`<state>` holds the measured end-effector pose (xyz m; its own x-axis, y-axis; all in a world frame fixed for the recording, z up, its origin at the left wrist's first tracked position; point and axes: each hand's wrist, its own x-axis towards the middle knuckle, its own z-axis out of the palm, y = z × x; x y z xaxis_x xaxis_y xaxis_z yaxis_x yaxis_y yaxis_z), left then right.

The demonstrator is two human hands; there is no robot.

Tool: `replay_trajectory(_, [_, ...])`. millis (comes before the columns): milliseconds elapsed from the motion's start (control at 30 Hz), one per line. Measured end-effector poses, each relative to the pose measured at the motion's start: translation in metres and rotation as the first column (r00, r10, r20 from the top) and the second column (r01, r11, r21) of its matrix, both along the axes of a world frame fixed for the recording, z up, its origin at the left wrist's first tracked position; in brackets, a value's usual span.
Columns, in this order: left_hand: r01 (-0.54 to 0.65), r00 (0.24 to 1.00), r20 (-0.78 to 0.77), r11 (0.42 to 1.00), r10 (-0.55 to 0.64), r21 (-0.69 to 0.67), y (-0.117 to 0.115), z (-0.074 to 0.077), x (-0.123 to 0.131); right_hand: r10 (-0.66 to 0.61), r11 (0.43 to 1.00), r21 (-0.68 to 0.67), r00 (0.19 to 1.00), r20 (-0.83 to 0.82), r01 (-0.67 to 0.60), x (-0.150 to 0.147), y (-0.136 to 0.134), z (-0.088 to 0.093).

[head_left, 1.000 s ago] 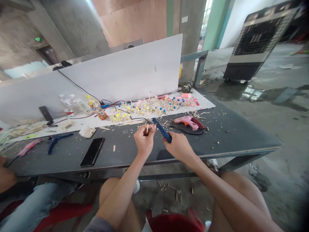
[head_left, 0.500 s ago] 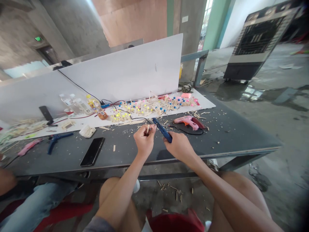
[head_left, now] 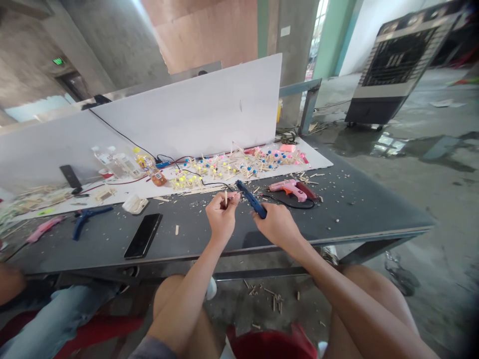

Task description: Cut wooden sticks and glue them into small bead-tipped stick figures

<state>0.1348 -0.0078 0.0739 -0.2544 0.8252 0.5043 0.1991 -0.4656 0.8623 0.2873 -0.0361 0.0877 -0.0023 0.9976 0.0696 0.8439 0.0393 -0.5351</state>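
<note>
Thin pale wooden stick [head_left: 226,198] sat at right hand [head_left: 277,224]'s 10 o'clock

Left hand [head_left: 220,215] had it pinched, tip toward 12ish. Right was wrapped round a slim blue hand tool [head_left: 250,197], nose aimed about 10:30.

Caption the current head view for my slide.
Left hand pinches a stick, right hand grips a blue tool over a littered table.

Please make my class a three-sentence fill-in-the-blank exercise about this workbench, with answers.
1. The right hand grips a tool coloured ____.
2. The glue gun beyond that hand has a body coloured ____.
3. In the picture, the black phone lies to the ____ of the left hand.

Answers: blue; pink; left.
</note>
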Motion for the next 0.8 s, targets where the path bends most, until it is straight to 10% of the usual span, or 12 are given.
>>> replay_trajectory(200, [0.255, 0.897, 0.406, 0.956, -0.177, -0.148, 0.002, 0.001, 0.007, -0.043, 0.996, 0.064, 0.938, -0.345, 0.069, 0.003, 0.010, -0.008])
replay_trajectory(500, [0.452, 0.810, 0.518, 0.855, -0.274, -0.254, -0.006, -0.003, 0.017, 0.021, 0.999, 0.042, 0.560, -0.828, 0.024, 0.000, 0.018, -0.011])
replay_trajectory(800, [0.486, 0.861, 0.348, 0.802, -0.371, -0.346, -0.013, -0.014, 0.021, 0.001, 0.996, 0.060, 0.694, -0.720, 0.060, 0.011, 0.017, -0.009])
